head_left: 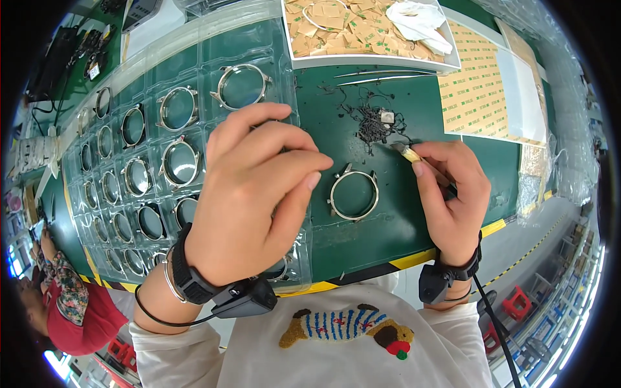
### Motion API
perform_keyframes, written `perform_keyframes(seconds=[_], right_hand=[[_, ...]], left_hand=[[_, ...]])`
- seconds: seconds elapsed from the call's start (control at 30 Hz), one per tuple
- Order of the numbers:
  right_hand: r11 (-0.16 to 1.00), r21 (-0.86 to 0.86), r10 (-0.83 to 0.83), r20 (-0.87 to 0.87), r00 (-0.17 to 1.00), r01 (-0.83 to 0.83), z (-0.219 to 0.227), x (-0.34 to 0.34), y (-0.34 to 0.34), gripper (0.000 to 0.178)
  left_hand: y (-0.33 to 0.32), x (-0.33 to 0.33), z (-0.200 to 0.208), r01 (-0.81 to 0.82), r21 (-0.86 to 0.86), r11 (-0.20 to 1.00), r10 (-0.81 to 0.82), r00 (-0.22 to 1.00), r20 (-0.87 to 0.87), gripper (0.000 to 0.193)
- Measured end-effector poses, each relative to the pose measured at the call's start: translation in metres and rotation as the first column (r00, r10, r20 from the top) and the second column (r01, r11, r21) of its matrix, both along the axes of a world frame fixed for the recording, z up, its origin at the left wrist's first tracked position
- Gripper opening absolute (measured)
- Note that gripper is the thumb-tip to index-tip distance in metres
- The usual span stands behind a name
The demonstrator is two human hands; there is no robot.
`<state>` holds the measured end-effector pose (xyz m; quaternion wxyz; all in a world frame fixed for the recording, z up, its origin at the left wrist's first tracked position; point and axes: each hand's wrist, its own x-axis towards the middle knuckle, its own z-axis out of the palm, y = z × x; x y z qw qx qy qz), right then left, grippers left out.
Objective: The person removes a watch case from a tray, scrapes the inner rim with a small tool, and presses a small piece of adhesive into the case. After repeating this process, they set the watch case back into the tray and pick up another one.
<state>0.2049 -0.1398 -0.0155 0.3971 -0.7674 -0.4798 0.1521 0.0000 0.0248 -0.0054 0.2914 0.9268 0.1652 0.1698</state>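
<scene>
A silver watch case ring (353,194) with lugs lies flat on the green mat between my hands. My left hand (255,187) hovers just left of it, fingers bent, thumb and index finger apart, with nothing visible in them. In my right hand (455,191), thumb and fingers pinch a small brush-like tool (409,154) with a yellowish section and a greyish tip. That tip points at a heap of thin black scraps (374,124), in which a small silvery block (387,116) sits. Part of the tool's handle is hidden by my fingers.
A clear plastic tray (210,55) with several watch case rings fills the left side. Tweezers (388,77) lie below a white box (375,63) of brown paper pieces. Printed adhesive sheets (475,87) lie at right. Another person (77,304) is at far left.
</scene>
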Motion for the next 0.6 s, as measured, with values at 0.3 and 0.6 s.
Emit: perform_keyframes(seconds=[0.3,0.6], right_hand=[[1.0,-0.013,0.006,-0.002,1.0,-0.006,0.005,0.0,0.0,0.015],[0.995,0.037,0.09,0.013,0.996,-0.09,0.0,0.007,-0.003,0.02]], left_hand=[[-0.015,0.013,0.005,0.074,0.06,0.995,-0.066,0.99,-0.125,0.065],[-0.022,0.014,-0.001,0.044,0.047,0.998,-0.038,0.992,-0.121,0.075]])
